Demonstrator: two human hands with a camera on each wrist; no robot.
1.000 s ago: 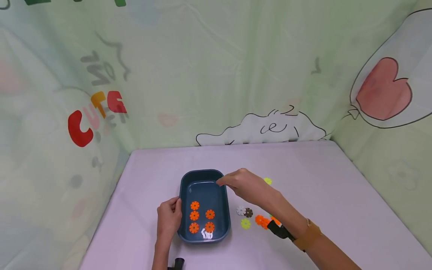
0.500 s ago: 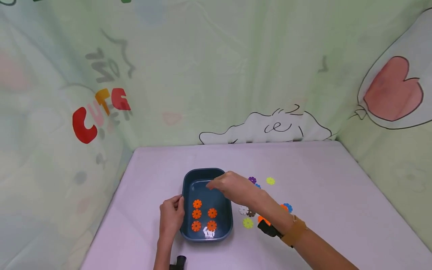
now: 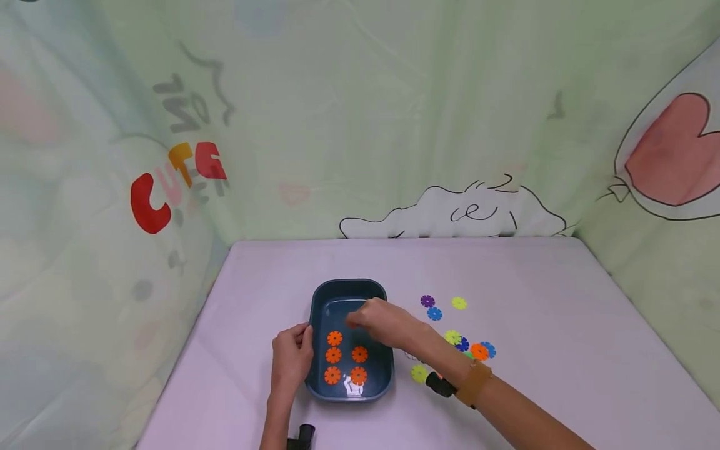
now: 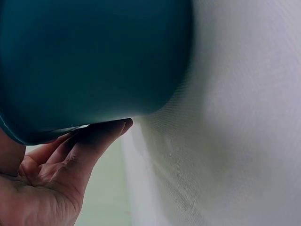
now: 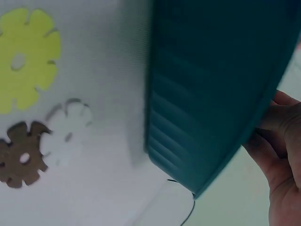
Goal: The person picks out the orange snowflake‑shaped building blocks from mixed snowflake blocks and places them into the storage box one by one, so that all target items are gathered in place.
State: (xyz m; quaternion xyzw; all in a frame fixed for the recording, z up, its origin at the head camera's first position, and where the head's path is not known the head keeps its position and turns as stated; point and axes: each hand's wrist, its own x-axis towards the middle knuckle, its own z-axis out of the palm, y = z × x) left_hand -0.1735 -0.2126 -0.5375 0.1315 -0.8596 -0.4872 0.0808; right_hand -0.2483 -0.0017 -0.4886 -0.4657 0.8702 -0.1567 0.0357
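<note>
Tray [image 3: 349,289] is sitting on the table [image 3: 270,269], left hand [image 3: 291,356] pinching its left rim.

And the right hand [image 3: 388,322]?

Hovering over the tray, fingers bunching together (can't tell if they're pinching anything).

Orange discs [image 3: 334,355]?

Five are lying on the tray floor. I'm guessing light, stiffish plastic, probably sliding easily on that glossy base. I'd be pinching opposite notched edges.

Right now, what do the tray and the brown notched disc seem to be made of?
Tray: probably plastic, smooth and glossy, since bright reflection shows on its floor; glazed ceramic possible.
Brown disc: likely thin plastic, fairly matte, given its even colour and clean notches.
</note>
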